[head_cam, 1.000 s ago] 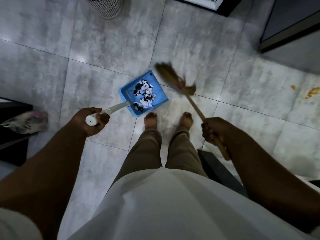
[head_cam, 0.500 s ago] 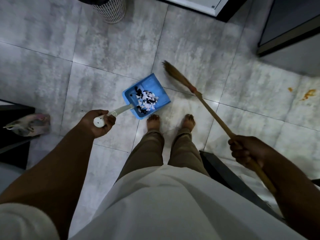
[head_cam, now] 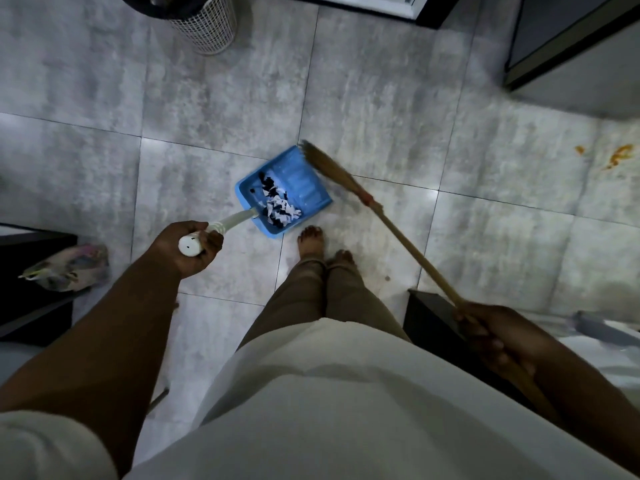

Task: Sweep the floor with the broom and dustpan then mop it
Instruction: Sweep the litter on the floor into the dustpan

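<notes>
Head view: broom [head_cam: 332,169] bristles now at dustpan [head_cam: 304,188] mouth, formerly apart.

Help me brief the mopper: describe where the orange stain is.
Start at the blue dustpan by the person's feet and look far right across the grey tiled floor. Near the picture's right edge lies the orange stain, the only coloured smear on the tiles.

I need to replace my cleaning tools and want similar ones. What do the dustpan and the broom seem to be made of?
The dustpan looks like moulded plastic: even blue colour, ridged tray, with a smooth white handle, probably plastic too. The broom seems natural: a tan, matte stick, likely wood or cane, and a head of dry straw-like fibres bound with a reddish wrap.
</notes>
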`<state>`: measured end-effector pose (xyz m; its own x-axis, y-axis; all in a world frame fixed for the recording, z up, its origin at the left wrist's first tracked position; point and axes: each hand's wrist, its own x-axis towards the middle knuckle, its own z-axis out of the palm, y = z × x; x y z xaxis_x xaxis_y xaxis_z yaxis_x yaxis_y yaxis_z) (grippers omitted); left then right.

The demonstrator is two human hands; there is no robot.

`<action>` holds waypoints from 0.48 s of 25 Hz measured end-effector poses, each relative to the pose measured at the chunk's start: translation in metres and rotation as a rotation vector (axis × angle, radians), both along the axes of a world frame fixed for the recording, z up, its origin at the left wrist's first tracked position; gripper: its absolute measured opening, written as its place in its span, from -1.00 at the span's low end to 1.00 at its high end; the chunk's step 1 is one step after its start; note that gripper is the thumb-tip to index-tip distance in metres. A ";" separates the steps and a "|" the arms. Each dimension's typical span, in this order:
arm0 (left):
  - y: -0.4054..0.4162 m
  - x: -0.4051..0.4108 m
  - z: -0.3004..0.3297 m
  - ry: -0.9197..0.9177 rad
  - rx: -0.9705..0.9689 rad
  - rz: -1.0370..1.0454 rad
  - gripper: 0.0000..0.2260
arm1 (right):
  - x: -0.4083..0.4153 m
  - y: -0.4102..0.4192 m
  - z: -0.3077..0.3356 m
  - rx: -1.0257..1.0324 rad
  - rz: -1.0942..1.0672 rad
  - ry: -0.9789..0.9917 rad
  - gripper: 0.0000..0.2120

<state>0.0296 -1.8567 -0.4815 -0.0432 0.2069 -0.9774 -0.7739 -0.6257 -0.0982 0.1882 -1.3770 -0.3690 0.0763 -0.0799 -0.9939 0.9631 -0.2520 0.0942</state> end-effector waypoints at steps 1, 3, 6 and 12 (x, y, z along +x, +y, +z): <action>0.001 0.004 0.001 0.014 0.007 -0.008 -0.25 | 0.006 0.014 -0.002 0.014 -0.041 -0.005 -0.68; 0.001 0.008 0.008 0.031 -0.008 -0.072 -0.30 | 0.014 0.040 -0.017 0.046 -0.152 -0.020 -0.68; -0.009 0.014 0.007 0.025 -0.112 -0.098 -0.45 | 0.025 0.064 -0.041 0.109 -0.255 -0.036 -0.65; -0.049 0.008 -0.002 0.158 -0.051 -0.383 -0.33 | 0.076 0.039 -0.079 0.225 -0.524 -0.066 -0.65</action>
